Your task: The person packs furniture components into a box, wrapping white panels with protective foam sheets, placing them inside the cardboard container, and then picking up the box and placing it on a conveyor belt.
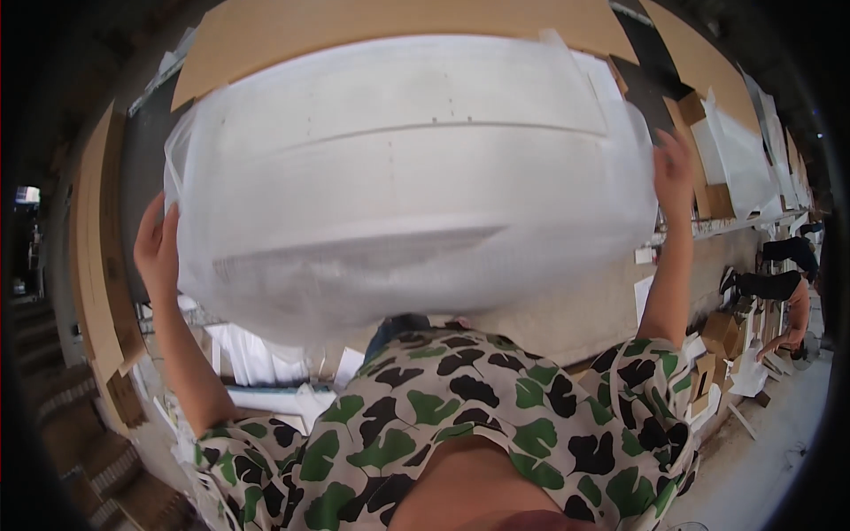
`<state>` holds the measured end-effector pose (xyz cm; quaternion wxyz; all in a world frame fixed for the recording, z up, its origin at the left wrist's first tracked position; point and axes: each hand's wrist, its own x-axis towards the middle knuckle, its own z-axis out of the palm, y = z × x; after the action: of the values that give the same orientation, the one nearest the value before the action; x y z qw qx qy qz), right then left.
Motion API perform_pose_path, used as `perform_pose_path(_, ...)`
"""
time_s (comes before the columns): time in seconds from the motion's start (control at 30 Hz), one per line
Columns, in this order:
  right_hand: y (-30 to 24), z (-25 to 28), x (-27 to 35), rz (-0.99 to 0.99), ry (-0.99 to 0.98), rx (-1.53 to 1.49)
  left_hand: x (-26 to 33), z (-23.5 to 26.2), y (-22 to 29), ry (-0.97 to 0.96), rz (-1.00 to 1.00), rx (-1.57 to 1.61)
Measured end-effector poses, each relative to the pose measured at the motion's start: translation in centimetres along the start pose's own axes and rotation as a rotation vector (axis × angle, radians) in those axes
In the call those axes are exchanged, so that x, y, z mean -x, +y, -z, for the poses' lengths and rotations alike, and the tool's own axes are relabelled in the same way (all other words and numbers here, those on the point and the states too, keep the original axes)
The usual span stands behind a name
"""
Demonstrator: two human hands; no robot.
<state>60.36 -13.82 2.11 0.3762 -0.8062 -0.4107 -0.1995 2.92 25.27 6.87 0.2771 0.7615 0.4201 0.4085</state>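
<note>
White flat panels point(354, 97) lie stacked in front of me on an opened cardboard sheet. A thin translucent white foam sheet point(398, 195) covers much of them, and its near edge billows toward my body, blurred by motion. My left hand point(158, 252) is closed at the left edge of this foam sheet, thumb and fingers pinching it. At the opposite edge, my right hand point(675, 173) has its fingers bent around the foam sheet, slightly smeared. Both arms are spread wide. Small holes dot the panels' upper faces.
Brown cardboard point(416, 19) extends beyond the panels. A long carton point(99, 248) stands at the left. Another open carton with white wrapping point(739, 155) sits at the right along a dark conveyor-like surface. Farther right, a person point(779, 288) bends over cardboard scraps point(722, 332).
</note>
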Motion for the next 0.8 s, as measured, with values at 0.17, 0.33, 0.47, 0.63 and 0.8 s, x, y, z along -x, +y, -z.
perform_pose_path(0.17, 6.1, 2.0, 17.8, -0.831, 0.326, -0.832, 15.4, 2.6, -9.1, 0.615, 0.2, 0.022)
perform_pose_path(0.33, 5.5, -3.0, 22.8, -0.759, 0.038, -1.373, 15.8, -2.7, -6.7, 0.201, 0.542, 0.113)
perform_pose_path(0.47, 3.9, -3.4, 21.7, -0.847, -0.159, -1.809, 14.7, -4.2, -10.3, 0.252, 0.46, 0.266)
perform_pose_path(0.63, 1.3, -2.1, 17.4, -0.828, -0.159, -1.512, 10.4, -4.4, -8.8, 0.501, 0.419, -0.223)
perform_pose_path(0.8, 2.2, 0.6, 14.3, -0.866, -0.091, -1.183, 9.5, -4.3, -10.0, 0.481, 0.312, 0.154)
